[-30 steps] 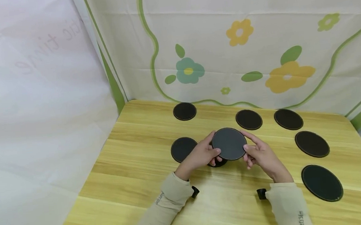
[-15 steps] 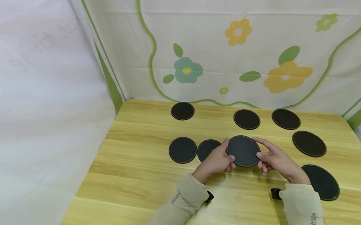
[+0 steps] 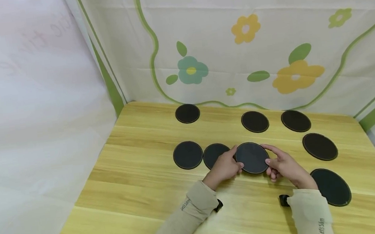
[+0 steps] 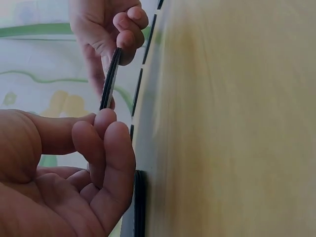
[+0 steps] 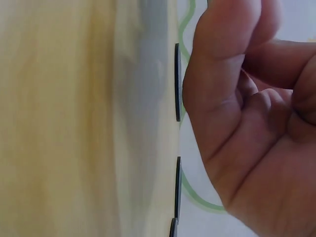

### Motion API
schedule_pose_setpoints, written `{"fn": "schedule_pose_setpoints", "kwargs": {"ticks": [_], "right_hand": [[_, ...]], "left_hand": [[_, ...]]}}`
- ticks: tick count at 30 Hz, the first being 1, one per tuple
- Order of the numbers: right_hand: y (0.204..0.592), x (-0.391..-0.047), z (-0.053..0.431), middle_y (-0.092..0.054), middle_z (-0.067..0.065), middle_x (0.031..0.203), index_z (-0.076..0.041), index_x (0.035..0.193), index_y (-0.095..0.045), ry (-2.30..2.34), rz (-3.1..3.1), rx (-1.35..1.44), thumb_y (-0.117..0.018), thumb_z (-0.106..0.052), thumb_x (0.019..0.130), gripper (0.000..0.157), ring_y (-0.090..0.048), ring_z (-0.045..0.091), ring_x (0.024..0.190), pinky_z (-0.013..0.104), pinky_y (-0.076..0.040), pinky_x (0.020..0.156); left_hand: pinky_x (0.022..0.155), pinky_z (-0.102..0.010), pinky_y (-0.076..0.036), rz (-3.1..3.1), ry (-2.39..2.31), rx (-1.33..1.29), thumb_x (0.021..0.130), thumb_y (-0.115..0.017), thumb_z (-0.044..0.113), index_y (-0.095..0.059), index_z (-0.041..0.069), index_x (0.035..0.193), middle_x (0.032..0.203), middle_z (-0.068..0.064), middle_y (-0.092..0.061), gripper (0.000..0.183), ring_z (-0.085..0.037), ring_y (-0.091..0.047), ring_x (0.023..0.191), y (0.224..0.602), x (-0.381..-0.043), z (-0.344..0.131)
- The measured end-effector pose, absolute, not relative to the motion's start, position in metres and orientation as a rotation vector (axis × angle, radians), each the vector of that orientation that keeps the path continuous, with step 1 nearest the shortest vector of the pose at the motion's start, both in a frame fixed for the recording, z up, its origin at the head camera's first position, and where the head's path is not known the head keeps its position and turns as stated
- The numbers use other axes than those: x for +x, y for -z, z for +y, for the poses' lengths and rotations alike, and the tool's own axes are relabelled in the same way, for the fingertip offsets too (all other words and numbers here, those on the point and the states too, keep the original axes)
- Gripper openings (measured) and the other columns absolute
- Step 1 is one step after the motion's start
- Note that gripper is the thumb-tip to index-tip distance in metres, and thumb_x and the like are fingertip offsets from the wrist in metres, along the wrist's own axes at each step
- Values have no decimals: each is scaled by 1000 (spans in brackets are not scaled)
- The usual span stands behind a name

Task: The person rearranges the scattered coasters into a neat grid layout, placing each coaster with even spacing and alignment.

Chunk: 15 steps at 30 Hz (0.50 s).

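Right now we've got the black disc (image 3: 252,158) just right of centre and a little low in the head view, raised off the wooden table (image 3: 131,197), its thin rim edge-on in the left wrist view. Below it we see wood grain running between the forearms to the bottom edge; above, a strip of wood parts it from the far disc (image 3: 255,121). Leftward it's tight: the centre-left disc (image 3: 215,155) lies near, partly behind the left hand (image 3: 225,165), and beyond sits the outer-left disc (image 3: 187,155), those two touching or almost, we can't tell which. Down the right run the upper-right disc (image 3: 295,121), the middle-right disc (image 3: 320,146) and the lower-right disc (image 3: 331,187), the last partly blocked by the right wrist. Further back we spot the upper-left disc (image 3: 187,113) near the flowered cloth (image 3: 206,28). Both hands pinch opposite rims, thumbs on the near face, the right hand (image 3: 285,166) stretching its index finger along the upper-right rim.
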State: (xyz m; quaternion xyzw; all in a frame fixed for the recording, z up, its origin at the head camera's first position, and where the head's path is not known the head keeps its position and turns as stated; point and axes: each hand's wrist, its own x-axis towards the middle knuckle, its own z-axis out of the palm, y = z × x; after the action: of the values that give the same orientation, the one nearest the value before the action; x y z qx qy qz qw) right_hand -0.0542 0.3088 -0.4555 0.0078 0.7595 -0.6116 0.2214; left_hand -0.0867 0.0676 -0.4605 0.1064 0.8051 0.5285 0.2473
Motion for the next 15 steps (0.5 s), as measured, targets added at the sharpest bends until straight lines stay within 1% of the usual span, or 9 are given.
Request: {"fn": "schedule_pose_setpoints", "kwargs": {"ticks": [3, 6, 9, 10, 11, 13, 15], "right_hand": [[457, -55, 308, -61, 22, 70, -10, 162, -16, 1681, 2106, 52, -43, -4, 108, 60, -54, 17, 50, 41, -57, 53], [459, -55, 308, -61, 20, 69, -10, 163, -15, 1667, 2117, 90, -42, -2, 108, 61, -53, 17, 49, 39, -55, 52], [460, -55, 307, -60, 17, 67, -9, 163, -14, 1651, 2119, 127, -41, -2, 108, 61, -52, 17, 49, 38, -53, 51], [460, -55, 306, -60, 17, 67, -9, 163, -14, 1641, 2121, 137, -41, -2, 108, 61, -51, 17, 49, 38, -53, 51], [460, -56, 305, -59, 16, 67, -9, 163, -14, 1632, 2122, 147, -41, -2, 108, 62, -51, 17, 49, 37, -53, 51], [460, -56, 303, -60, 15, 67, -9, 162, -14, 1609, 2128, 153, -41, -3, 108, 61, -52, 17, 49, 38, -53, 52], [461, -57, 301, -60, 15, 67, -9, 162, -15, 1586, 2133, 166, -42, -3, 107, 61, -53, 17, 49, 38, -55, 52]], "left_hand": [[52, -25, -43, 2258, -1360, 317, 98, -66, 8, -34, 9, 159, 65, -3, -67, 69, -13, -54, 47, 462, -88, 66], [68, -25, -47, 2333, -1270, 337, 98, -65, 11, -41, 8, 156, 57, -1, -62, 62, -12, -54, 43, 463, -89, 65], [80, -25, -47, 2372, -1213, 334, 99, -62, 15, -43, 9, 154, 52, -1, -58, 59, -14, -54, 41, 463, -90, 64], [80, -26, -48, 2370, -1212, 331, 100, -62, 15, -43, 10, 155, 52, -1, -58, 58, -15, -55, 41, 463, -91, 64], [77, -26, -49, 2361, -1217, 323, 100, -61, 16, -42, 10, 155, 53, -1, -58, 58, -16, -56, 41, 463, -91, 64], [68, -26, -50, 2339, -1227, 304, 101, -59, 16, -40, 12, 156, 53, -2, -58, 59, -17, -57, 41, 463, -91, 64], [57, -27, -48, 2318, -1239, 283, 102, -58, 16, -39, 14, 157, 54, -3, -58, 59, -18, -58, 42, 464, -92, 64]]}}
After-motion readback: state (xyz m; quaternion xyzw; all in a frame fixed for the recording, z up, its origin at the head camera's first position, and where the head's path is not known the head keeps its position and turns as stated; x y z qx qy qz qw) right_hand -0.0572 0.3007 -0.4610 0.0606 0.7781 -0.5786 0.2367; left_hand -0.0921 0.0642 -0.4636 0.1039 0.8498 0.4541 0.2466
